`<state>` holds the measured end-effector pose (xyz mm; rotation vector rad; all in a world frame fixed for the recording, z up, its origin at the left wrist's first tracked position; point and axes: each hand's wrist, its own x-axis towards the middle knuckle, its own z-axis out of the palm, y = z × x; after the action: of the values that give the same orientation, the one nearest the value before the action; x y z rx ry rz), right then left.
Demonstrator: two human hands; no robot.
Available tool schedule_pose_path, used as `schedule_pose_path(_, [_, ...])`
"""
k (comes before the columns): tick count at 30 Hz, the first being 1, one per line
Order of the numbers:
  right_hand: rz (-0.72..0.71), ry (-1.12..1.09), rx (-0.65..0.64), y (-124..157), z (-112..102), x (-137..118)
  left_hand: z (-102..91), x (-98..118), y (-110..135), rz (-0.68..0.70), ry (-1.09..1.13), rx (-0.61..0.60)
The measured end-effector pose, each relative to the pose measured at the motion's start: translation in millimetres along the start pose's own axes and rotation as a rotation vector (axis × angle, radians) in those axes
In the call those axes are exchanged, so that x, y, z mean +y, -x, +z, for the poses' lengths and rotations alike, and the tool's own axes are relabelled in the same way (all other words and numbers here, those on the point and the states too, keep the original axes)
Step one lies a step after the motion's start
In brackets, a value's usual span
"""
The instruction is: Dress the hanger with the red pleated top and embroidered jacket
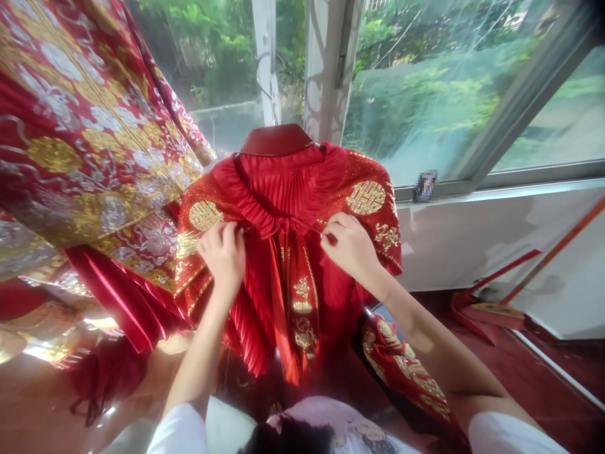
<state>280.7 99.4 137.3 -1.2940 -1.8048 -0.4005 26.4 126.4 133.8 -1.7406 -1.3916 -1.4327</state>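
red garment [302,284], hands [223,253] [350,244] apart at neckline [286,219]

Most likely a costume shop or clothes workshop, though which cannot be told: a gold-embroidered red jacket [302,284] is on a hanger [273,104], another ornate garment [108,145] fills the left, and around them are wide windows [425,120], a pale wall [454,252] and a dark red floor [562,394].

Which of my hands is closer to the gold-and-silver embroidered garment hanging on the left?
Left. Your left hand is to the right of the embroidered garment, at the left front of the ruffled red garment; your right hand is farther off, at its right front.
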Motion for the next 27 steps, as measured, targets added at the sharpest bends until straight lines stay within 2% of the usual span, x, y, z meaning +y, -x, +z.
schedule_pose_path(5, [0.050, -0.046, -0.034, -8, 18, -10, 34.3, 33, 21, 0.021, 0.253, -0.216])
schedule_pose_path(10, [0.036, -0.084, -0.034, -16, 25, -15, 43.2, 50, 17, -0.051, 0.288, -0.339])
schedule_pose_path(13, [0.085, -0.130, 0.048, -23, 27, -22, 38.8, 52, 11, -0.103, 0.510, -0.390])
schedule_pose_path(17, [0.267, -0.304, 0.136, -31, 29, -33, 32.4, 50, 4, -0.417, 0.990, -0.508])
schedule_pose_path(19, [0.330, -0.380, 0.141, -33, 29, -38, 28.7, 47, -2, -0.516, 1.089, -0.559])
schedule_pose_path(23, [0.334, -0.396, 0.106, -37, 16, -45, 12.3, 46, -25, -0.410, 0.999, -0.475])
schedule_pose_path(27, [0.200, -0.330, 0.106, -57, -18, -44, -15.1, 51, -67, -0.262, 1.007, -0.449])
